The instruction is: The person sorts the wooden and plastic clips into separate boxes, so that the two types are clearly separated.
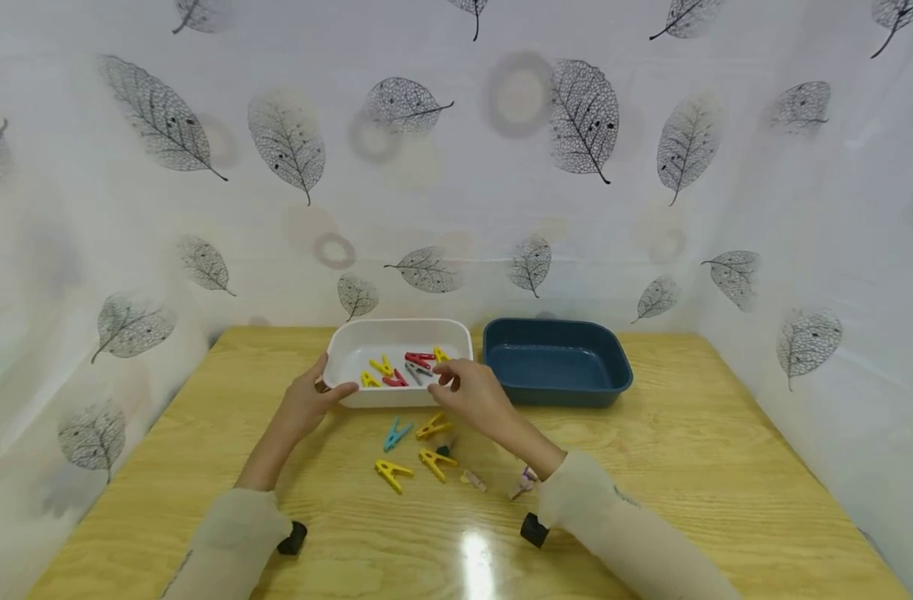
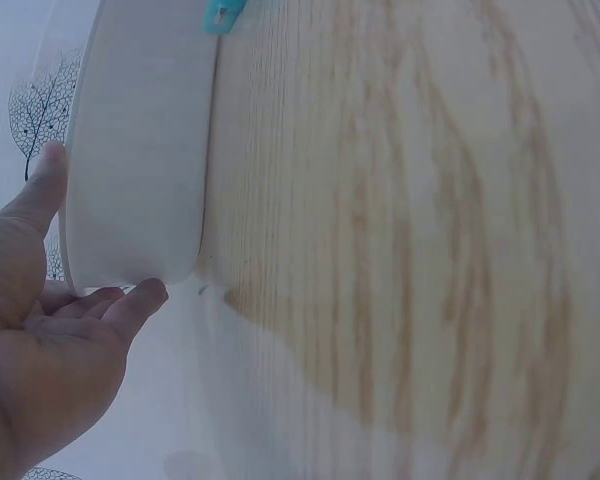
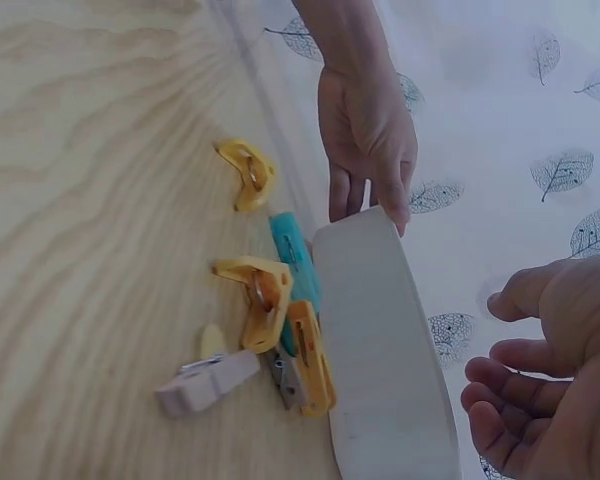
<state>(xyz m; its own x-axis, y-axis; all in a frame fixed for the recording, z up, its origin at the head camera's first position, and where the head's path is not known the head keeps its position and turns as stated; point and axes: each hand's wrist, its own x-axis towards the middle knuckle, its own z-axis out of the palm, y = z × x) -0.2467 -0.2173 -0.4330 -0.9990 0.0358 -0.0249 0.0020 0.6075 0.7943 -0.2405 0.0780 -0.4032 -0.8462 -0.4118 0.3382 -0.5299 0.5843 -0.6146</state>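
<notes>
My left hand [image 1: 306, 400] grips the left end of a white plastic tub [image 1: 385, 398], its thumb at the front rim. In the left wrist view, fingers touch the tub's end wall. Above the tub's right front edge is my right hand [image 1: 471, 392]. Its fingers are loosely bent, with the thumb apart, and nothing shows between them in the right wrist view. Red, yellow and grey clothespins lie inside the tub, among them a grey clothespin [image 1: 417, 372]. On the table before it lie a blue clothespin [image 1: 396, 434] and yellow ones, such as the front yellow clothespin [image 1: 391, 475].
A dark blue tub [image 1: 557, 396] stands right of the white one. A pale clothespin [image 3: 208, 382] and a purplish clothespin [image 1: 525, 482] lie on the wooden table [image 1: 689, 467], near the right forearm. A leaf-patterned curtain [image 1: 456, 208] surrounds the table's back and sides.
</notes>
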